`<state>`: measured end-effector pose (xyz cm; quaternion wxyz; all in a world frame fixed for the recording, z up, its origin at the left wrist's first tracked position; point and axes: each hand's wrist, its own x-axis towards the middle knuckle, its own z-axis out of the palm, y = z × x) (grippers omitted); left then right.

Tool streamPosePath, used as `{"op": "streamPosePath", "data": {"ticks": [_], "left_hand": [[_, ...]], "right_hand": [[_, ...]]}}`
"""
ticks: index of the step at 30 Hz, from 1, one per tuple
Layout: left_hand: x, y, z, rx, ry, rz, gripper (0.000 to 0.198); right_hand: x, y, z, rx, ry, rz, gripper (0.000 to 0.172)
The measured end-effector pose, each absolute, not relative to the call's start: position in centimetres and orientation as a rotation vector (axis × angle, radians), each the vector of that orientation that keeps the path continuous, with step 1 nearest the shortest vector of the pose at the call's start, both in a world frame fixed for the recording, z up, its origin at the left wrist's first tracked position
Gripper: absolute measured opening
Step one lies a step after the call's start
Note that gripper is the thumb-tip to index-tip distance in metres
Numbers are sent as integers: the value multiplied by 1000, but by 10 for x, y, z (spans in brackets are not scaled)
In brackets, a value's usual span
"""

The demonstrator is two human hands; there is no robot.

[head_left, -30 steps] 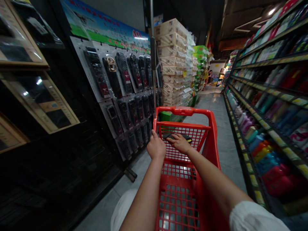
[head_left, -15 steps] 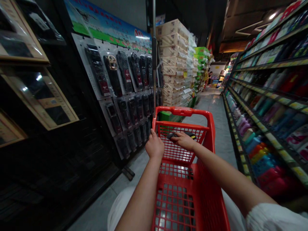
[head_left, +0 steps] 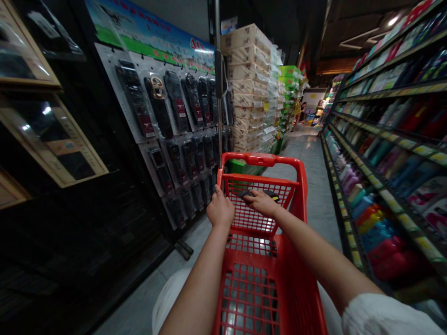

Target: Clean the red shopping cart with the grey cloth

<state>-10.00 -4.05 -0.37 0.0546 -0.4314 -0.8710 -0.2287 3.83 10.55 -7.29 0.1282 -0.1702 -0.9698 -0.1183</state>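
A red plastic shopping basket (head_left: 284, 260) with mesh walls and floor stands between my knees. My left hand (head_left: 220, 208) is closed around its left rim, close to the foot of an upright metal pole (head_left: 220, 116) with a dark grip. Inside the basket, near the far mesh wall, my right hand (head_left: 260, 203) grips a dark object (head_left: 272, 194) with a yellow patch. Part of that object is hidden beneath the fingers, and its kind cannot be made out.
Packaged belts (head_left: 176, 100) hang on a display at left, near framed boxes (head_left: 84, 170). Beyond are stacked beige packs (head_left: 247, 88) and green packs (head_left: 291, 88). Shelves of bottles (head_left: 380, 153) line the right side. A grey tiled aisle (head_left: 303, 149) leads toward a distant person (head_left: 303, 111).
The view has shifted slightly, so the basket, both hands and the shelves sit a little further left. Both hands keep their hold.
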Motion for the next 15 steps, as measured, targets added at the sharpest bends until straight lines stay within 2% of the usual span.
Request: {"op": "streamPosePath", "data": {"ticks": [8, 15], "left_hand": [[-101, -40, -6, -1316, -2624, -695, 62], [-100, -39, -6, -1305, -2637, -689, 63]], "right_hand": [[40, 109, -61, -481, -2710, -475, 28], [30, 101, -84, -502, -2874, -258, 28]]}}
